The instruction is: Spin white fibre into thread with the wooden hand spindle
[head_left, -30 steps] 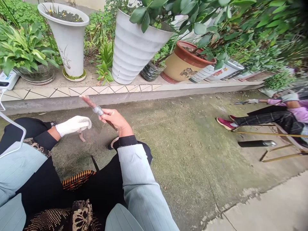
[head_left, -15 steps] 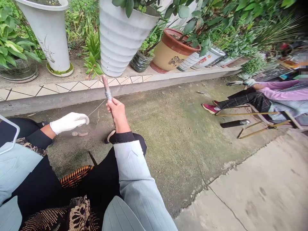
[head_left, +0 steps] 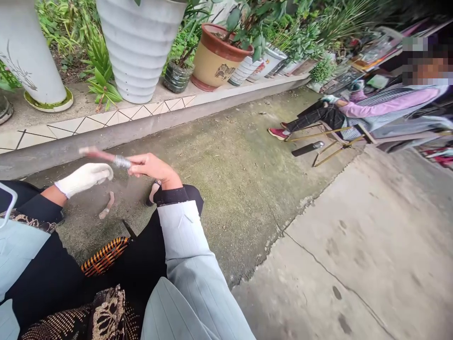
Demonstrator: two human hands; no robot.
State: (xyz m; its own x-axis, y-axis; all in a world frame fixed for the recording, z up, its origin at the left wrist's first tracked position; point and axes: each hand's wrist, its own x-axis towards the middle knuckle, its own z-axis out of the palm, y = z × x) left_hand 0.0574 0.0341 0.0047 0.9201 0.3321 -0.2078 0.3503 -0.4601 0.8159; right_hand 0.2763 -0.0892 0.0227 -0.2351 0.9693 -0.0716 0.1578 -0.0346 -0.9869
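My bare right hand (head_left: 152,170) is closed around a reddish-brown wooden stick (head_left: 99,155) with silver wire (head_left: 122,162) wound round it. The stick's free end points left and is smeared by motion. My left hand (head_left: 85,179), in a white knitted glove, is closed just below that end, its fingers curled. The thin strand that ran from the glove to the coil in the earlier frames is too fine to make out now. A short curved piece (head_left: 108,205), pale brown, lies on the ground below the hands.
An orange-and-black woven item (head_left: 106,255) lies between my legs, near a dark pointed piece (head_left: 129,230). Potted plants, among them a ribbed white pot (head_left: 141,52) and a tan pot (head_left: 215,63), line a tiled ledge (head_left: 81,125). Another person (head_left: 385,106) sits at right, a black cylinder (head_left: 307,148) nearby.
The view has swung right. My right hand tipped the stick upright, drawing the strand out from the glove, then swung its free end back left over my left hand.
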